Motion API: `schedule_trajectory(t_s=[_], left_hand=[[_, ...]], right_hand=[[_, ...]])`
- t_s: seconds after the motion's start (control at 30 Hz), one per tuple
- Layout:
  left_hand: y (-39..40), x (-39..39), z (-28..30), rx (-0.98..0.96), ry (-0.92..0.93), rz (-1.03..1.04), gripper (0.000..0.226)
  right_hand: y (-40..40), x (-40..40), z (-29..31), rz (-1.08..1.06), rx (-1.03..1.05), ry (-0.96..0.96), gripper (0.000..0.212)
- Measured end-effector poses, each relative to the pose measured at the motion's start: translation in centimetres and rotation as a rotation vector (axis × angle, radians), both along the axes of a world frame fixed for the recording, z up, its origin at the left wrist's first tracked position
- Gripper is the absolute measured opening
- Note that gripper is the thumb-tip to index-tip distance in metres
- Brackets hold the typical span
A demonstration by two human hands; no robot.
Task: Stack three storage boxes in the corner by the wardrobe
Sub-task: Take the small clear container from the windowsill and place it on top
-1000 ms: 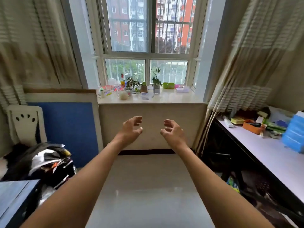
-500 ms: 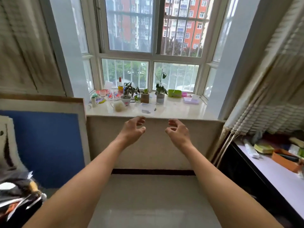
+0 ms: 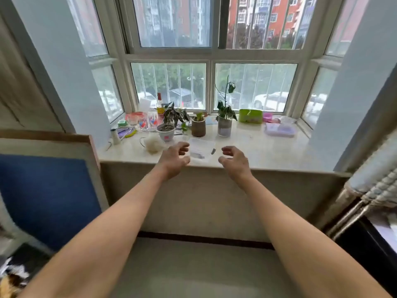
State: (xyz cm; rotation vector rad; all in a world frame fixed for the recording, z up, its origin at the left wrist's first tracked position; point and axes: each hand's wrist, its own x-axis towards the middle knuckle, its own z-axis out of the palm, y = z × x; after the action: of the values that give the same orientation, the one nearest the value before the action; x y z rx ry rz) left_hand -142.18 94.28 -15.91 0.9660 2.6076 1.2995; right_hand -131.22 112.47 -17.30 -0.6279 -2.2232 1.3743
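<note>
1. Two bare forearms reach forward from the bottom edge, over a pale grey tiled floor (image 3: 193,272).
2. At the left stands a blue panel in a pale frame (image 3: 47,198), leaning upright beside the low wall under the window.
3. The left hand (image 3: 174,158) hangs in front of the sill's front edge, its grip loosely curled and spread, holding nothing.
4. The right hand (image 3: 235,161) hangs level with it, well apart from the left, its grip likewise loosely curled and holding nothing.
5. Between the two hands, on the pale marble windowsill (image 3: 268,150), lies a clear shallow plastic storage box (image 3: 202,149); whether either hand touches it cannot be told.
6. Just left of the box sits a pale fluffy ball (image 3: 153,144).
7. Behind the box stand a white plant pot (image 3: 165,132), a brown cylindrical pot (image 3: 198,127) and a clear glass vase with a tall leafy stem (image 3: 224,125).
8. Further right on the sill lie a flat lilac plastic container (image 3: 280,130) and a lime-green plastic box (image 3: 250,115).
9. At the far left of the sill stands a bottle with a red cap (image 3: 160,104), against the white-framed barred window (image 3: 211,54).
</note>
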Motion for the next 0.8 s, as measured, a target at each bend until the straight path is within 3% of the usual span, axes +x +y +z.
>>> schedule_trajectory(t_s=[0.17, 0.53, 0.8], left_hand=[[4.3, -7.8, -2.0, -0.002, -0.094, 0.078, 0.048], [13.3, -28.7, -10.7, -0.090, -0.322, 0.182, 0.043], [17.7, -37.5, -17.6, -0.197, -0.561, 0.201, 0.058]], right_hand=[[4.2, -7.8, -1.4, 0.012, -0.042, -0.073, 0.036], [13.2, -27.0, -10.5, -0.014, -0.090, -0.391, 0.042], [16.6, -35.4, -16.5, -0.120, -0.317, -0.585, 0.073]])
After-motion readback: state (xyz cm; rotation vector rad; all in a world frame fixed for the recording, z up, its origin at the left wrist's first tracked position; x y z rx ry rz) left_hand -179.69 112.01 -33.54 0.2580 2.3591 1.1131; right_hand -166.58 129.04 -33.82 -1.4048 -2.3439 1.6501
